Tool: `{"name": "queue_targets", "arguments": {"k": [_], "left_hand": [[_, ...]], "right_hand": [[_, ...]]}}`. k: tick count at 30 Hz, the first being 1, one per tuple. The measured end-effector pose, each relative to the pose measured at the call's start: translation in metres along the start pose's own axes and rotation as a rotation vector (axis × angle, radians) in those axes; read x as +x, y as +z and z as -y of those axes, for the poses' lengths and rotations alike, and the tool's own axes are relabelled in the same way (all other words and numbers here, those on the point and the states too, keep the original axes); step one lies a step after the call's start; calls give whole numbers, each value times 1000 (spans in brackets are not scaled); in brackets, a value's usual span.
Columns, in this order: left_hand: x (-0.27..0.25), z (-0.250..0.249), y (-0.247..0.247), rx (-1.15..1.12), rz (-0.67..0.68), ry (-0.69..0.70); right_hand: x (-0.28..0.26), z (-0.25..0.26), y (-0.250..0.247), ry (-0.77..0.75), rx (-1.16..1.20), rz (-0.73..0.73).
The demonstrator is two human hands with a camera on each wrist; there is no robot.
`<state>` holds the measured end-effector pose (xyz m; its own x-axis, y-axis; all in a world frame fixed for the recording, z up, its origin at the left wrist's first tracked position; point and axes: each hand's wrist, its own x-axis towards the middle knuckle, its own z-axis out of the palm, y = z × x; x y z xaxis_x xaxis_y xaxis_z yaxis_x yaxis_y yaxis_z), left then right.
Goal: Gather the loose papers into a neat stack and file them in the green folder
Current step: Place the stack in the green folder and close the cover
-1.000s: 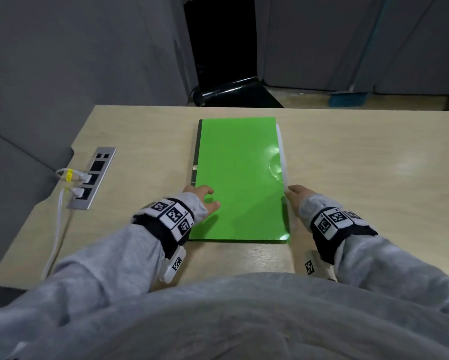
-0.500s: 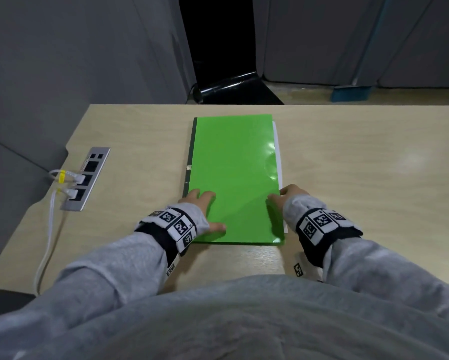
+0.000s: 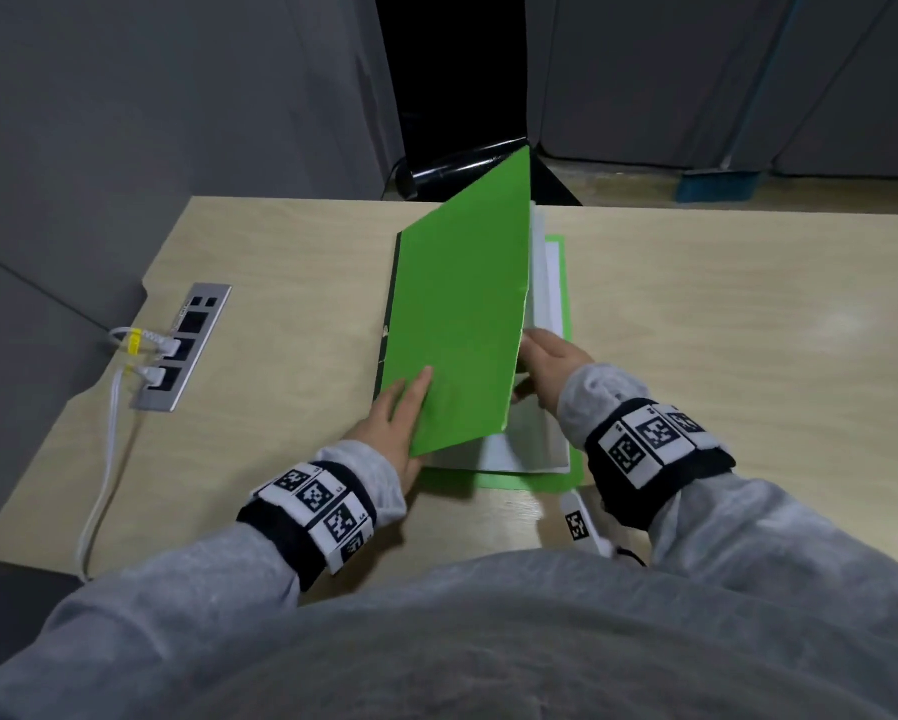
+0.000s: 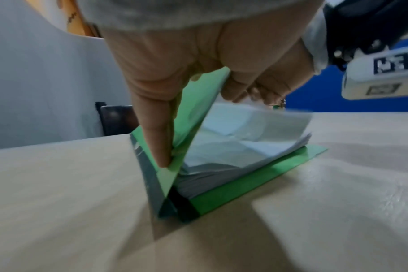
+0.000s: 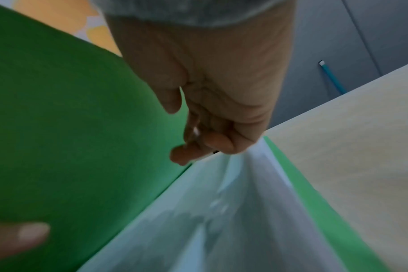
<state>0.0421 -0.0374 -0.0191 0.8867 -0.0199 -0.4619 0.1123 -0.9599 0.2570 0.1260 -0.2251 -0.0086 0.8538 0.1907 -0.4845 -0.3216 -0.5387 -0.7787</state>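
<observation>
The green folder lies in the middle of the wooden table with its front cover raised on the left-hand spine. My left hand pinches the cover's near left corner, fingers on the outer face and thumb on the inner face. White papers lie inside on the back cover. My right hand reaches under the raised cover with its fingers curled on the right edge of the top sheets, which bow upward. The grip is blurred in the right wrist view.
A metal socket strip with white cables plugged in sits at the table's left edge. A black chair stands beyond the far edge. Grey partitions close off the left side and the back.
The folder lay shut and flat with both hands at its near end. Now its cover is swung up, the papers show, and my right hand has gone under the cover.
</observation>
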Motion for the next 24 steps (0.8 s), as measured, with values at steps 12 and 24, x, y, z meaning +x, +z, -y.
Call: {"name": "queue_targets", "arguments": {"k": [12,24], "left_hand": [[-25,36,-24,-24,360,-658],[-31,41,-35,-90,310,-611]], "right_hand": [[19,-11,43,-45,-810,17],[56,-11,106,-134,-1045,230]]}}
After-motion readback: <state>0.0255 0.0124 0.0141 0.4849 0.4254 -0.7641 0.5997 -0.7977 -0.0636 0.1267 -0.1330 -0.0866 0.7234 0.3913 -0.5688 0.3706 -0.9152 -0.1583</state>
